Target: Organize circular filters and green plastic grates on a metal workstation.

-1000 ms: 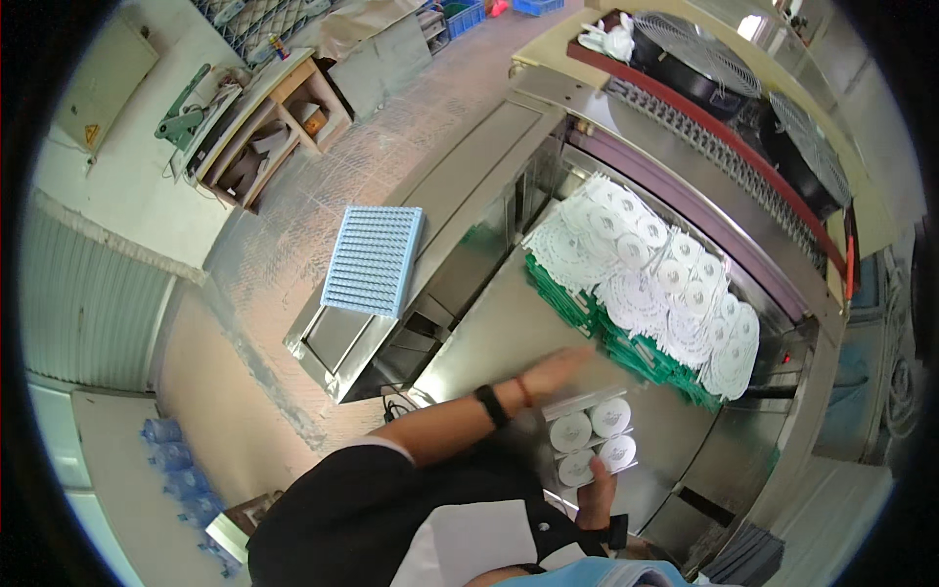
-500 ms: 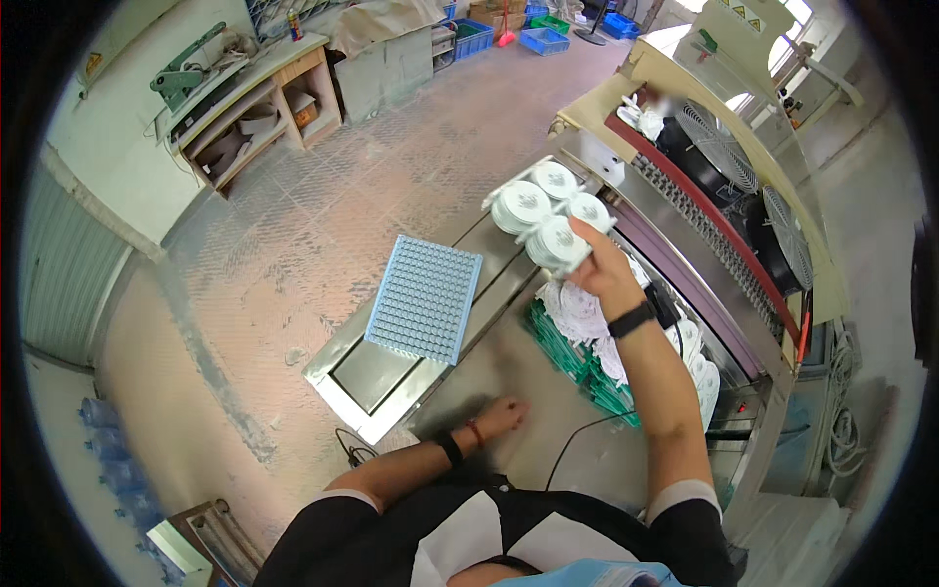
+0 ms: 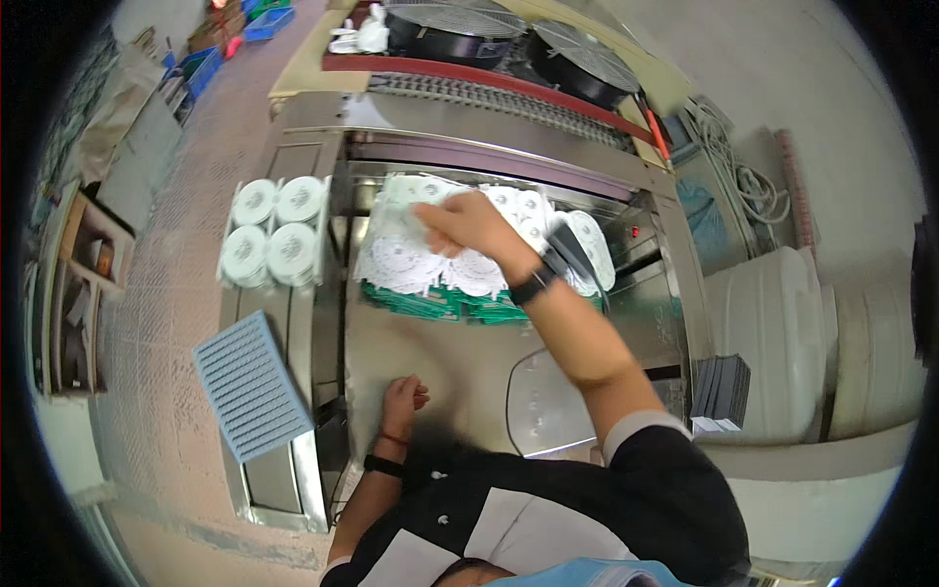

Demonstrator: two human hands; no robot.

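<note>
Your right hand [image 3: 466,227], part-curled at the white disc panels [image 3: 396,262] heaped on the steel table [image 3: 469,377], hold too blurred to tell; your left hand [image 3: 402,399], loosely open, nothing visible in it; overlapping panels could slide if you brush them sideways.

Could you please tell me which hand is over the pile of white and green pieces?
The right hand: it is over the white pieces, while the left hand is nearer the black shirt, apart from them.
</note>
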